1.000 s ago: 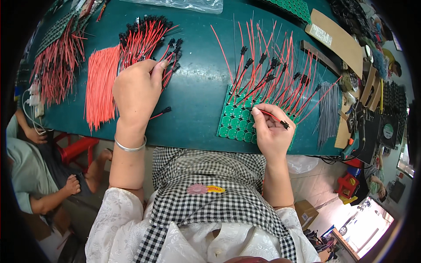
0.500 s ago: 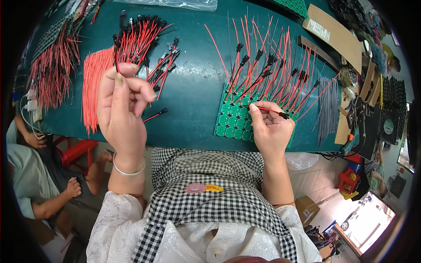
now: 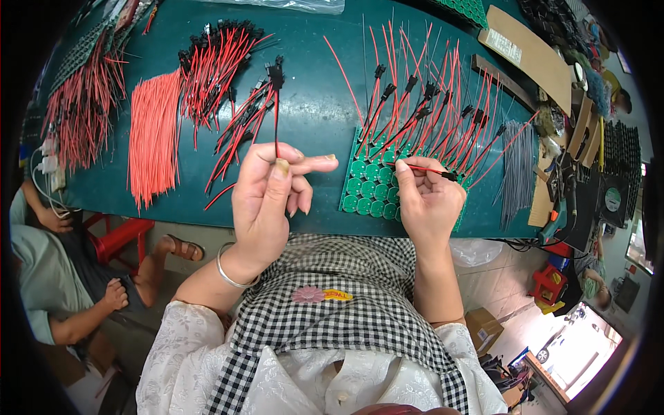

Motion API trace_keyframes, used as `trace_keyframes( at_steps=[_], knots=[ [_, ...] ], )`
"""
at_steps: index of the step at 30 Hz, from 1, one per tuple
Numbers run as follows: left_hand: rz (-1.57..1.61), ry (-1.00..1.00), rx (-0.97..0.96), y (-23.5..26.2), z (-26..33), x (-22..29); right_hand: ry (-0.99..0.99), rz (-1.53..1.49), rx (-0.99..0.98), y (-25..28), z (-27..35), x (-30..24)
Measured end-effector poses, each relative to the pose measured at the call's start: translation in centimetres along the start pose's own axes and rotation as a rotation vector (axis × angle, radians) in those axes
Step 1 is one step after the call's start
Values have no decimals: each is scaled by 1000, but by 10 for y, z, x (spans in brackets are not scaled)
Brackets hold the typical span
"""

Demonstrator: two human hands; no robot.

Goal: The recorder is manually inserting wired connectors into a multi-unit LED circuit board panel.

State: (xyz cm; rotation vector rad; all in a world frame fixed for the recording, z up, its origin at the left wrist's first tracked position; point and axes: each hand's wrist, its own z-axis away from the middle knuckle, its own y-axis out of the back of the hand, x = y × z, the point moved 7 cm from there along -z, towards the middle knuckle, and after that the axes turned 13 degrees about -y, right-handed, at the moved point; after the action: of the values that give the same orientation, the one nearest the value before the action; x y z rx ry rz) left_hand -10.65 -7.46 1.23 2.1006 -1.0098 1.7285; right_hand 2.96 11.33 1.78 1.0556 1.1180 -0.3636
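Over there somebody in a pale top sits near a red stool; a clear plastic bag and a cardboard sheet lie up the desk.

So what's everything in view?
Rectangular circuit panels of round cells: at least two, green, right side
Leads with black plastic connectors: many, red and black, left and over panel
Straight loose wires: one bundle, red, left
Thin straight wires: one bundle, grey, right
Flat cardboard sheet: one, brown, upper right
Smooth tabletop: one, dark green, underneath
Plastic stool: one, red, lower left
Nearby person: one, pale top, lower left
Small clutter: uncounted, mixed, right edge
Left hand: one, bare, holding lead
Right hand: one, bare, holding lead
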Motion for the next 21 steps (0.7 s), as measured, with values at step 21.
trace_keyframes(
  at_steps=[21],
  knots=[
    [-9,-8,-8,0,9,-13,149,242,-50,-1,-8,-22]
  ],
)
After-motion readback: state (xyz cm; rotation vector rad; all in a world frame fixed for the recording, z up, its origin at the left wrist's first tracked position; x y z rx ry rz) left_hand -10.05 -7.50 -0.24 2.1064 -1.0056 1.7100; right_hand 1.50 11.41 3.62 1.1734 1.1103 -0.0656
